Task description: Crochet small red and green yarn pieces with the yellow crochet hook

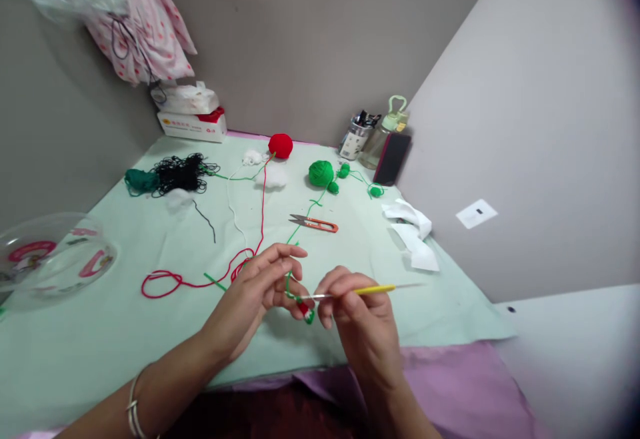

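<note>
My right hand (357, 315) pinches a crochet hook (375, 289) by its yellow grip, the metal tip pointing left. That tip meets a small crochet piece (304, 309) in red, white and green yarn. My left hand (270, 279) is closed on the piece with its fingers curled, and green yarn runs over those fingers. From there the green strand leads up toward the green yarn ball (321, 173). A red strand (175, 280) lies looped left of my left hand and runs back to the red yarn ball (281, 146).
Orange-handled thread snips (314, 223) lie beyond my hands. Black yarn (183, 174) and teal yarn (141, 181) sit back left, near a clear plastic bowl (55, 255). A phone (393, 159), bottle (375, 149) and pen cup (355, 137) stand back right. White paper strips (413, 232) lie at the right.
</note>
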Demonstrator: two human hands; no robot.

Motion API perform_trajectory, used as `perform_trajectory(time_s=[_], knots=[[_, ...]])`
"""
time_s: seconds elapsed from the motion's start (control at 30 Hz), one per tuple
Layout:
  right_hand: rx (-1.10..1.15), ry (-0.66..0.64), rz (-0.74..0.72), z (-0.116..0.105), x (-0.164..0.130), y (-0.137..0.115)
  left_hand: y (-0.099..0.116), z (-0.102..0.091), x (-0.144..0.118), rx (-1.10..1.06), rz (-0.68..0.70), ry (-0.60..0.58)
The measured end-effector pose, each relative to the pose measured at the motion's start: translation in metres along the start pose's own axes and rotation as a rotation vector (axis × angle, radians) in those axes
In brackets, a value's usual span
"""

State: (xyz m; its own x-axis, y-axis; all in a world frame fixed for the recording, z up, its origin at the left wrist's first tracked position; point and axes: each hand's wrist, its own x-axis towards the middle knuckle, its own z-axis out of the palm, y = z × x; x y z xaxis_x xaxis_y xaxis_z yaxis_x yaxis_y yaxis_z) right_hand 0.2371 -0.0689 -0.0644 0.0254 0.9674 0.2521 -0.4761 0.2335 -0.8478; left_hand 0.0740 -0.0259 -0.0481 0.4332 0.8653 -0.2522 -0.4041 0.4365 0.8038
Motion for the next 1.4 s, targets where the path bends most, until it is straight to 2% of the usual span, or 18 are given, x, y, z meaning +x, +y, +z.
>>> perform_trajectory(time_s=[0.07,0.17,0.27,0.33,0.4,0.5,0.63,0.77,0.87,1.03,1.1,1.3,1.4], knots=[[-0.119,0.035,-0.107,0.002,0.009,0.002,0.000,0.003,0.001,0.002,-0.017,-0.028],[-0.422,0.147,-0.278,-0.003,0.034,0.000,0.000,0.002,0.005,0.022,-0.021,-0.050],[-0.693,0.266,-0.405,-0.014,0.063,-0.014,0.004,-0.007,0.012,0.071,0.004,-0.058],[-0.786,0.280,-0.459,-0.021,0.078,-0.026,0.010,-0.015,0.018,0.152,0.024,-0.080],[-0.798,0.223,-0.399,-0.024,0.087,-0.036,0.019,-0.021,0.026,0.275,0.070,-0.098],[-0.758,0.091,-0.171,-0.021,0.092,-0.041,0.032,-0.024,0.037,0.415,0.171,-0.086],[-0.697,-0.071,0.095,-0.011,0.100,-0.024,0.041,-0.025,0.050,0.501,0.293,-0.021],[-0.668,-0.280,0.331,-0.009,0.109,-0.002,0.039,-0.034,0.060,0.598,0.376,0.056],[-0.619,-0.292,0.378,-0.014,0.113,0.005,0.033,-0.046,0.067,0.681,0.433,0.059],[-0.329,-0.265,0.569,-0.022,0.116,0.016,0.021,-0.062,0.069,0.890,0.575,-0.059],[-0.243,-0.259,0.617,-0.022,0.115,0.022,0.017,-0.063,0.068,0.922,0.568,-0.056],[-0.135,-0.272,0.643,-0.021,0.108,0.036,0.014,-0.059,0.067,0.915,0.566,-0.003],[-0.120,-0.288,0.643,-0.023,0.108,0.035,0.020,-0.057,0.067,0.867,0.432,-0.003]])
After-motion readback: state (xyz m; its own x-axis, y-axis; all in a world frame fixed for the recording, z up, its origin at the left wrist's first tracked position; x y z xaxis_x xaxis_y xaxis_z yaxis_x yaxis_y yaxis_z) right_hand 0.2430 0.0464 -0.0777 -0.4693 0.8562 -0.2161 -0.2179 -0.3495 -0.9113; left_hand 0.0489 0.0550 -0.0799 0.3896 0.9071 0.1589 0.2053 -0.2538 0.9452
